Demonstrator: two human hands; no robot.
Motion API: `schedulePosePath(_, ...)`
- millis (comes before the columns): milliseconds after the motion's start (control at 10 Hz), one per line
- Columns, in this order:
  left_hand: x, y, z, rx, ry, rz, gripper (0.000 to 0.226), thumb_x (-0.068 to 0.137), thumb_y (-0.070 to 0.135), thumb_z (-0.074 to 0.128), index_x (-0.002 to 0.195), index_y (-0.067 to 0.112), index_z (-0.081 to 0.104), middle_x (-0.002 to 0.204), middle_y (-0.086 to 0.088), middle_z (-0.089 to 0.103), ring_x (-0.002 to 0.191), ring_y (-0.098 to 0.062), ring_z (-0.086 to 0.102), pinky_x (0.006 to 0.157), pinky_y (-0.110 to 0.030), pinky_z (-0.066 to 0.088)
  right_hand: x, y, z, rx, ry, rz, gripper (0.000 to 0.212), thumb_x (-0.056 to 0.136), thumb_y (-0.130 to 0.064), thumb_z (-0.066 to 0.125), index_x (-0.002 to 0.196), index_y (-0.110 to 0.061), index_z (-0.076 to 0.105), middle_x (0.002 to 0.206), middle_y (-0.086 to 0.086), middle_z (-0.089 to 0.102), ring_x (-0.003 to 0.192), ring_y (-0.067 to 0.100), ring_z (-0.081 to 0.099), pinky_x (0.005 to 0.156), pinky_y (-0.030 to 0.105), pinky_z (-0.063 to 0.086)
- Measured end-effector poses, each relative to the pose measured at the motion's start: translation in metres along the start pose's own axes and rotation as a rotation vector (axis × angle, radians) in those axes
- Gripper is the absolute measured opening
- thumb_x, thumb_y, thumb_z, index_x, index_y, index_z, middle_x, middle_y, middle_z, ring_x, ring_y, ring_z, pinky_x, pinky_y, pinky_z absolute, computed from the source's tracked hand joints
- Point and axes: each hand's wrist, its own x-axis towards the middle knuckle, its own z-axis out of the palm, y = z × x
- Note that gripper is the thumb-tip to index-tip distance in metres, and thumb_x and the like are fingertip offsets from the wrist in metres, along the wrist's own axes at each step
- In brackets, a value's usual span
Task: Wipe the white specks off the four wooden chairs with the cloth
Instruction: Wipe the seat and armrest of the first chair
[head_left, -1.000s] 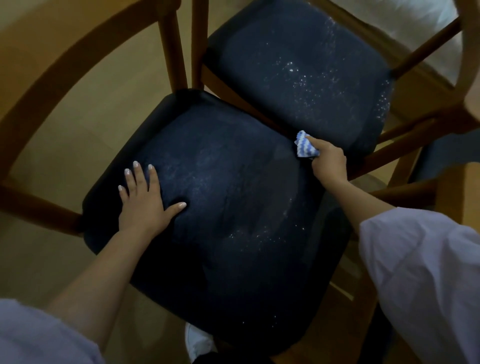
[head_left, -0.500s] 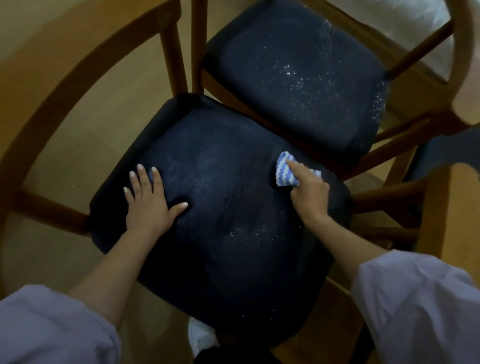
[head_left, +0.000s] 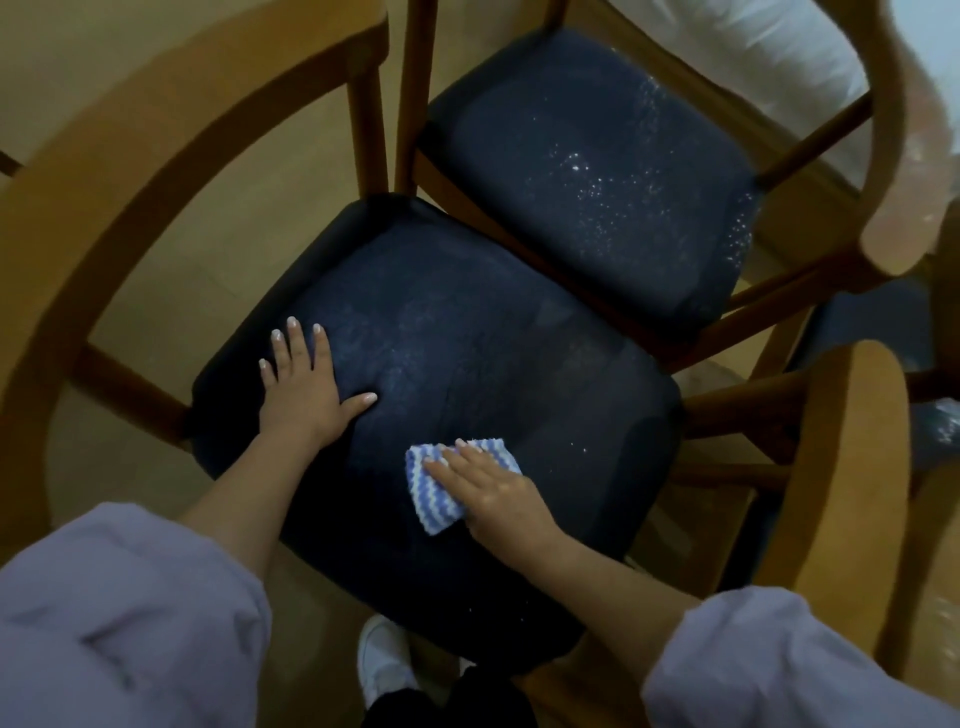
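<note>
We look down on the near chair (head_left: 130, 171), a curved wooden frame with a dark padded seat (head_left: 493, 353). The left hand (head_left: 306, 384) lies flat on the left part of this seat, its fingers (head_left: 291, 348) straight and close together, thumb spread to the side, holding nothing. The right hand (head_left: 498, 493) lies on the cloth (head_left: 434, 499), a blue-and-white striped piece at the front centre of the same seat. Its fingers (head_left: 447, 465) are extended and press the cloth flat against the padding; they do not curl round it. The cloth shows past the fingertips and at the thumb side.

We note a few white specks (head_left: 584, 447) on the near seat to the right of the cloth, and fainter ones near the front edge. The second chair (head_left: 587, 171) stands just behind, its dark seat carrying a dense scatter of specks toward its right side. A third chair (head_left: 852, 467) shows at the right edge. Pale sleeves (head_left: 119, 623) cover both forearms. A white shoe (head_left: 384, 660) rests on the floor (head_left: 218, 234) below the seat's front edge.
</note>
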Motion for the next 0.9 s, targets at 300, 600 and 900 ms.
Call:
schedulePosePath(300,0.002,-0.003,0.004,0.016,0.014,0.003,0.104,0.085,0.061,0.050,0.148,0.009,-0.015,0.153,-0.017,-0.025,0.141,-0.033,-0.021,0.115,-0.049,-0.004,0.006,-0.003,0.002,0.206,-0.268,0.145,0.075,0.087,-0.073,0.023,0.150,-0.032,0.027,0.159,-0.008,0.015,0.148,0.010,-0.002,0.119,0.028,-0.005)
schedulePosePath(600,0.002,-0.003,0.005,0.015,0.019,0.006,0.104,0.085,0.061,0.049,0.148,0.009,-0.015,0.153,-0.017,-0.025,0.141,-0.033,-0.021,0.115,-0.049,-0.005,0.028,0.030,0.009,-0.064,-0.254,-0.176,0.058,0.091,-0.027,0.045,0.147,-0.029,0.032,0.156,0.006,0.029,0.145,0.029,0.020,0.119,0.042,0.013)
schedulePosePath(900,0.001,-0.004,0.004,0.027,0.001,0.008,0.104,0.085,0.062,0.047,0.148,0.009,-0.016,0.153,-0.016,-0.026,0.141,-0.032,-0.022,0.115,-0.049,-0.005,0.053,0.075,-0.005,-0.080,-0.240,-0.148,0.060,0.085,-0.007,0.034,0.143,-0.021,0.043,0.150,0.010,0.039,0.141,0.031,0.032,0.116,0.043,0.018)
